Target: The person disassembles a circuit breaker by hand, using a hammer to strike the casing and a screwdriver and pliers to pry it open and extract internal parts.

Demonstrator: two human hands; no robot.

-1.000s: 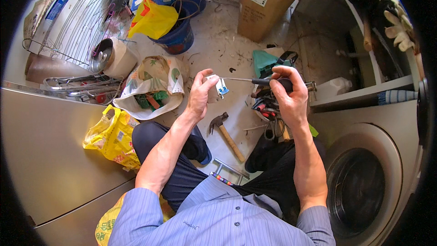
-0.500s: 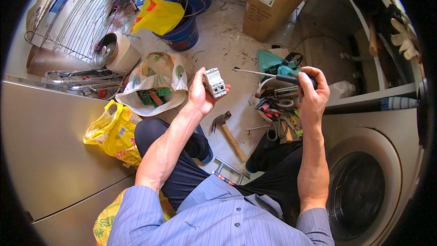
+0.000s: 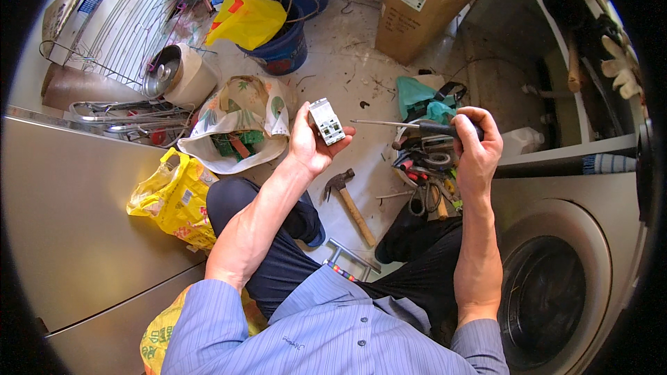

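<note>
A small white circuit breaker rests in my left hand, thumb on one side and fingers behind it. Its face with two dark square openings is turned up toward me. My right hand is closed round the black handle of a screwdriver. The metal shaft points left, and its tip stops a little short of the breaker, not touching it. Below them on the floor lies a claw hammer with a wooden handle. Pliers and other hand tools are heaped beneath my right hand.
A patterned white bag and a yellow plastic bag stand on the left. Further back are blue buckets and a cardboard box. A front-loading washing machine is close on my right. A teal bag lies behind the tools.
My left hand has turned the breaker slightly, so its face shows more squarely. The screwdriver has become more level, its tip dropping a little and shifting left.
</note>
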